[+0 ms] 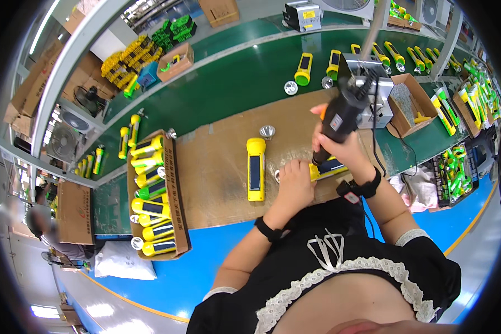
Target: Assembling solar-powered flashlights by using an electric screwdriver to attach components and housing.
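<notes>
In my right hand is a black electric screwdriver, its fingers wrapped round the body and its tip pointing down. Under that tip lies a yellow flashlight with a dark solar panel, partly hidden by my hands. My left hand grips the head end of this flashlight against the cardboard; a bit of a silvery reflector shows beside the fingers. Left of my hands another yellow flashlight lies upright to me, panel up. Beyond it sits a loose reflector.
At the left, a cardboard box holds several yellow and green flashlights. A metal machine stands at the right, next to a box of small screws. More flashlights line the green conveyor. The screwdriver's cable hangs near my right arm.
</notes>
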